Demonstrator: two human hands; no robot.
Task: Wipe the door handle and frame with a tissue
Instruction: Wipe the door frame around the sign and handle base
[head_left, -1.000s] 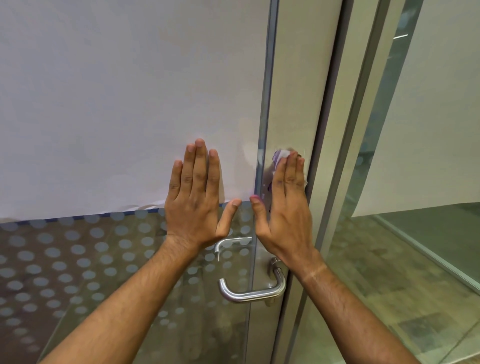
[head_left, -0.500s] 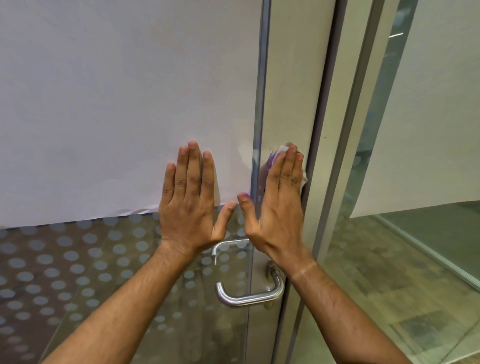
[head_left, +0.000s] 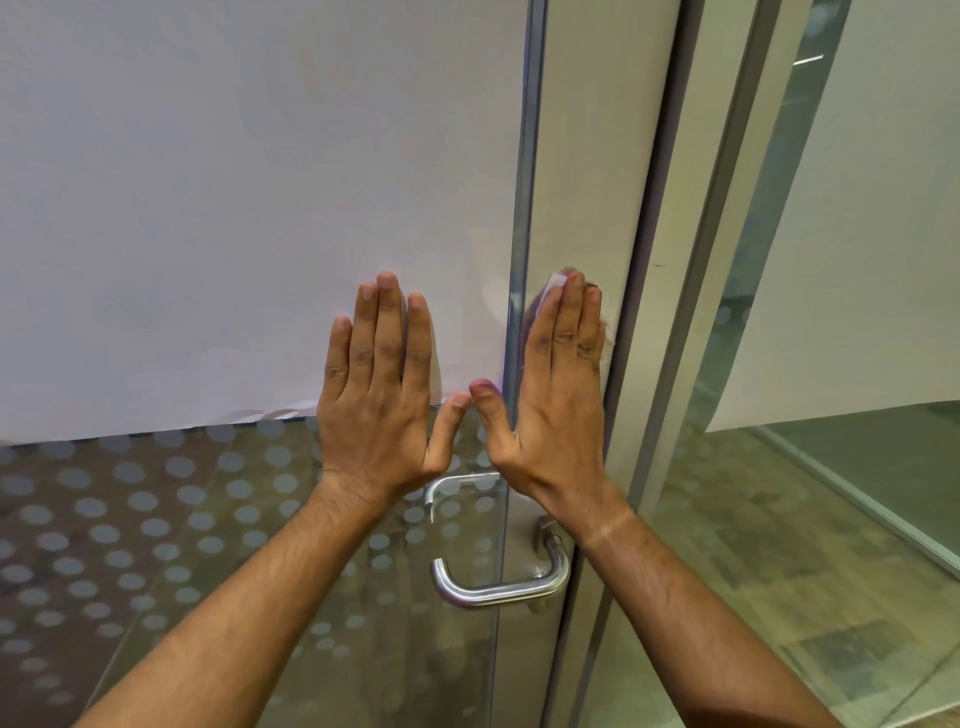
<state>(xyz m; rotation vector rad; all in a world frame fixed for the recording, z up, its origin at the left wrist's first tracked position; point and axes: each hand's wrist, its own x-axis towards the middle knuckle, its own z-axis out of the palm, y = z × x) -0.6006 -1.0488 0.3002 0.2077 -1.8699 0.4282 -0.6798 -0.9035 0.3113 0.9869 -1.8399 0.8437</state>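
- Hands lie flat against a glass door (head_left: 260, 519), both with straight fingers pointing up.
- The left hand (head_left: 382, 410) presses with its open palm on the glass, over the lower edge of a white sheet (head_left: 234, 208) that covers the upper part of the door. Its fingers are close together and it holds nothing. Its thumb is spread to the right and almost meets the thumb of the other hand.
- The right hand (head_left: 553, 410) rests flat on the pale metal frame (head_left: 587, 156) at the door's edge, fingers straight and together, pushing a tissue (head_left: 555, 283) against the frame.
- The tissue is white and sits under the right fingers; only a small corner shows above the fingertips, and another bit shows at the right side of the fingers. The rest is hidden by the hand.
- The door handle (head_left: 498, 587) is a curved silver metal bar. It is below the right wrist, apart from both hands, and nobody touches it.
- The lower part of the glass has a pattern of pale dots (head_left: 104, 519).
- To the right of the frame stands another glass panel (head_left: 831, 467), with a brownish floor (head_left: 753, 597) seen through it.
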